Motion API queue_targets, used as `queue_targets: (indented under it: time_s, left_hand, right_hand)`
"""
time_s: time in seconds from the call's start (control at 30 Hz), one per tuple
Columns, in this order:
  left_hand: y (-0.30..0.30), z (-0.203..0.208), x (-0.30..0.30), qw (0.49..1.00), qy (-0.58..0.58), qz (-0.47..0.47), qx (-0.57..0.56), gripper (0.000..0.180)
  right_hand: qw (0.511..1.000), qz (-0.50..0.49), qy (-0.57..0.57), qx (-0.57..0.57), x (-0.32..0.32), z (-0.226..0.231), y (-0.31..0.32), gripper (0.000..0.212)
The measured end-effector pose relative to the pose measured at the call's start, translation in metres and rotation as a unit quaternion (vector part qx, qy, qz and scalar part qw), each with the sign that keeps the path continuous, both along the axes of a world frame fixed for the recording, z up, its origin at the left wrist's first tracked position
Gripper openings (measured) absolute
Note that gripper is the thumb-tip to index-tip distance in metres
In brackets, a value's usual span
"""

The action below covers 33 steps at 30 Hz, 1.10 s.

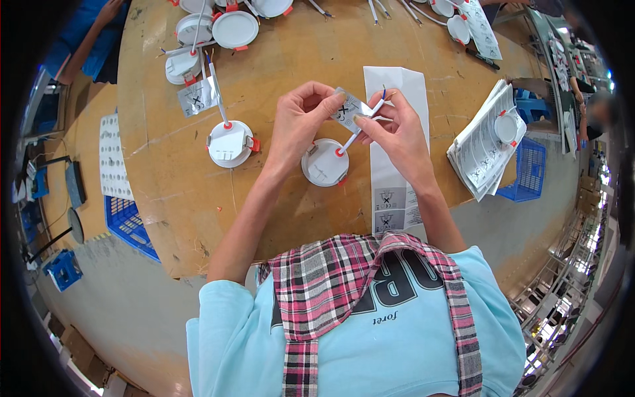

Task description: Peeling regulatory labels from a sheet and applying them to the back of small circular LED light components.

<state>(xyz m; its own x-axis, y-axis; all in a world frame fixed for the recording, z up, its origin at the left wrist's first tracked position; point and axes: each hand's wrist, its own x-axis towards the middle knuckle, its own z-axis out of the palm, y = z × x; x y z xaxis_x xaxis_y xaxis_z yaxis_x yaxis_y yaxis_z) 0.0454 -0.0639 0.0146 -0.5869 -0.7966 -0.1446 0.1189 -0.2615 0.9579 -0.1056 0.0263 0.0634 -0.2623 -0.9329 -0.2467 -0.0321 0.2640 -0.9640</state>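
A small silver printed label (346, 111) is held between my two hands at the white cable (350, 141) of a round white downlight (324, 165). My left hand (296, 122) pinches one end of the label between thumb and fingers. With the thumb on the label's other end, my right hand (405, 137) grips the cable, whose stripped wires stick up past the fingers. The downlight lies on the table with its back up and red-tipped clips at its sides. Left of it lies another downlight (228, 149), its cable carrying a silver label (197, 98).
Beneath my right hand lies a white label backing strip (397, 155) with printed labels at its near end. Right of it is a stack of label sheets (481, 149) with a small downlight (506, 128) on top. More downlights (235, 30) crowd the far edge. Blue baskets (527, 169) flank the table.
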Motion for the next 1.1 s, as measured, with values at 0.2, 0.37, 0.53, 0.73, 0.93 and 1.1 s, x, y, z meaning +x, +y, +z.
queue_targets:
  time_s: [0.2, 0.37, 0.53, 0.73, 0.93, 1.1]
  left_hand:
    - [0.003, -0.002, -0.007, 0.998, 0.035, 0.042, 0.038, 0.015]
    - [0.006, -0.005, -0.008, 0.992, 0.101, 0.044, 0.06, 0.011]
    - [0.012, -0.012, 0.001, 0.987, 0.124, 0.049, 0.09, 0.01]
    - [0.009, -0.004, 0.007, 0.977, 0.151, 0.059, 0.14, 0.01]
    - [0.008, -0.002, 0.011, 0.988, 0.118, 0.018, 0.095, 0.014]
    - [0.011, 0.007, 0.01, 0.983, 0.146, 0.026, 0.108, 0.012]
  right_hand:
    - [1.0, -0.005, 0.015, -0.008, -0.002, 0.0, -0.004, 0.023]
    - [1.0, -0.009, -0.016, -0.023, 0.0, -0.002, -0.003, 0.021]
    - [1.0, -0.019, -0.009, 0.0, 0.008, -0.003, -0.002, 0.025]
    - [0.999, 0.016, 0.043, 0.015, 0.015, 0.007, -0.009, 0.032]
    - [0.998, 0.035, 0.054, 0.013, 0.022, 0.019, -0.016, 0.03]
    - [0.998, 0.031, 0.06, 0.01, 0.02, 0.011, -0.014, 0.023]
